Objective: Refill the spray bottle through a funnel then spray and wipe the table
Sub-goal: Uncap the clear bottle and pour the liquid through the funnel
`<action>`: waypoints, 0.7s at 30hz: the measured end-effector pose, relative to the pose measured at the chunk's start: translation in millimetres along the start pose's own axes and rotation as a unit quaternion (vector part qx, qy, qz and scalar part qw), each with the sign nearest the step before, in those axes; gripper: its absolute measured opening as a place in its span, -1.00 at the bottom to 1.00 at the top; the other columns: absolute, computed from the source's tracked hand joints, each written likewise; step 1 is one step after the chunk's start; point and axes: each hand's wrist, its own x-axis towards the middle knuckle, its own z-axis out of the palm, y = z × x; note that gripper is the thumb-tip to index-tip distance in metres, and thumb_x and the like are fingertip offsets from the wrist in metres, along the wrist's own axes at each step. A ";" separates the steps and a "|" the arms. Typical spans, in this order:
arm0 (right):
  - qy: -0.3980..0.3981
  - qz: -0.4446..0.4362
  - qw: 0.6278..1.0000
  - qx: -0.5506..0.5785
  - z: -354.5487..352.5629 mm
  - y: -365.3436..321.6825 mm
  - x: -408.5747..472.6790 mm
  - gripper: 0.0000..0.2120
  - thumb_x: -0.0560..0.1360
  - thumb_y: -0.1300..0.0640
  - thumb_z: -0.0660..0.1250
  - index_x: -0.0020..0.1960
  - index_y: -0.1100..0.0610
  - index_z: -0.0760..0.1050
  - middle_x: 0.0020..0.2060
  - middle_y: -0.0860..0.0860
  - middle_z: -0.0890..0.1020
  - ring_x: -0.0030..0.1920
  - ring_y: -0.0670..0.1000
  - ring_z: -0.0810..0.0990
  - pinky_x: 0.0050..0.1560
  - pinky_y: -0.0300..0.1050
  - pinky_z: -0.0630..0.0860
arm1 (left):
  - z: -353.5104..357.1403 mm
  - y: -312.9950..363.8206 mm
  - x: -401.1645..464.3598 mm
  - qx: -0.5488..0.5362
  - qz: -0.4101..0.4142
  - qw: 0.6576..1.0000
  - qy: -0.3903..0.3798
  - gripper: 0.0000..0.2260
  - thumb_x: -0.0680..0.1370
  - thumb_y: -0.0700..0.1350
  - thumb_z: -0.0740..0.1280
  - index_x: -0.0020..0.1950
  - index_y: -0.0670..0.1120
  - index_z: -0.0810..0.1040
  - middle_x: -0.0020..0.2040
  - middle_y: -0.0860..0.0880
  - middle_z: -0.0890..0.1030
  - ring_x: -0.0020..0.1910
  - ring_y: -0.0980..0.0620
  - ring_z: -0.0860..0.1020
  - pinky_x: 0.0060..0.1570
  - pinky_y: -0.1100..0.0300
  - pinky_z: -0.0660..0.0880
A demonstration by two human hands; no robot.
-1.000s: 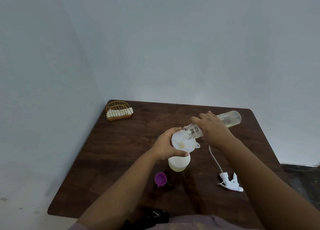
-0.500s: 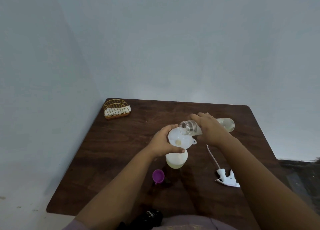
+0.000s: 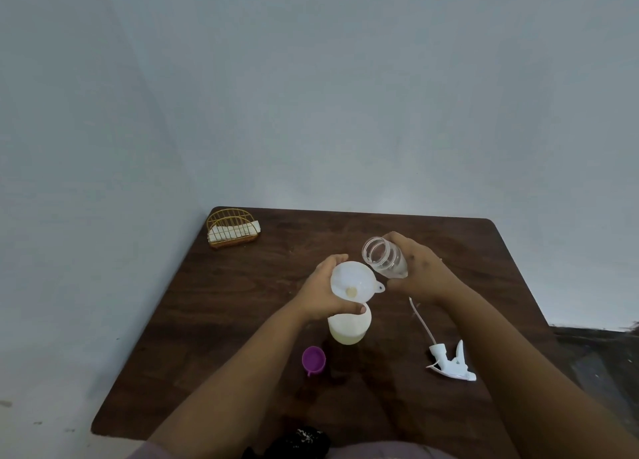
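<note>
Head view, table (image 3: pixel 242 320): dark wood, set into the corner of two pale walls.
Left hand (image 3: pixel 323 294): fingers and thumb curled around the rim of the white funnel (image 3: pixel 352 282), gripping it in place.
Funnel: seated in the mouth of the white bottle (image 3: pixel 349 329), which stands upright near the middle of the table; a trace of yellowish liquid shows at the funnel's throat.
White bottle: pale yellowish contents visible through its wall in the lower part; the exact level cannot be told.
Right hand (image 3: pixel 420 272): fingers wrapped around the clear bottle (image 3: pixel 383 259), holding it just beside the funnel, toward the far edge.
Clear bottle: mouth open and facing up toward the camera, not tipped over the funnel; it looks nearly empty, only a little clear liquid at most.
Spray head (image 3: pixel 449 360): white trigger with its dip tube, lying loose toward the right edge, not fitted to any bottle.
Purple cap (image 3: pixel 314 359): off, lying just near-side of the white bottle.
Wire holder (image 3: pixel 232 228): at the far left corner, holding white napkins (image 3: pixel 235 232).
Progress, judged: filling through the funnel appears done or close to it.
Remaining, judged: remove the funnel, fit the spray head, recap, then spray and wipe; no wetting shows on the table and the napkins look untouched.
</note>
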 end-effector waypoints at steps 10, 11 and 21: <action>0.074 0.047 0.995 0.045 -4.8 -1.6 -18.7 -0.53 0.28 0.28 0.47 0.09 0.01 0.39 -0.11 -0.18 0.55 -0.12 -0.18 0.55 -0.20 -0.42 0.37 | 5.0 -1.4 -8.0 0.000 -0.011 0.999 0.035 -0.11 0.28 -0.02 0.63 0.48 0.05 0.22 0.46 0.02 0.30 0.36 0.00 0.36 0.27 0.04 0.43; 0.087 0.055 0.993 0.048 -3.9 -1.3 -21.3 -0.53 0.28 0.27 0.47 0.08 0.00 0.38 -0.13 -0.19 0.54 -0.13 -0.20 0.55 -0.21 -0.43 0.37 | 5.3 -1.6 -10.2 0.001 -0.015 0.999 0.040 -0.11 0.28 -0.02 0.63 0.49 0.05 0.21 0.46 0.01 0.30 0.38 0.00 0.35 0.27 0.05 0.42; 0.134 0.151 0.972 0.120 14.8 -9.4 -50.1 -0.54 0.29 0.26 0.52 0.10 0.07 0.41 -0.15 -0.17 0.53 -0.14 -0.21 0.50 -0.20 -0.41 0.32 | 0.9 -8.1 -32.4 -0.015 -0.031 0.998 0.061 -0.10 0.31 -0.03 0.61 0.51 0.05 0.17 0.48 -0.01 0.32 0.19 0.04 0.52 0.07 0.17 0.52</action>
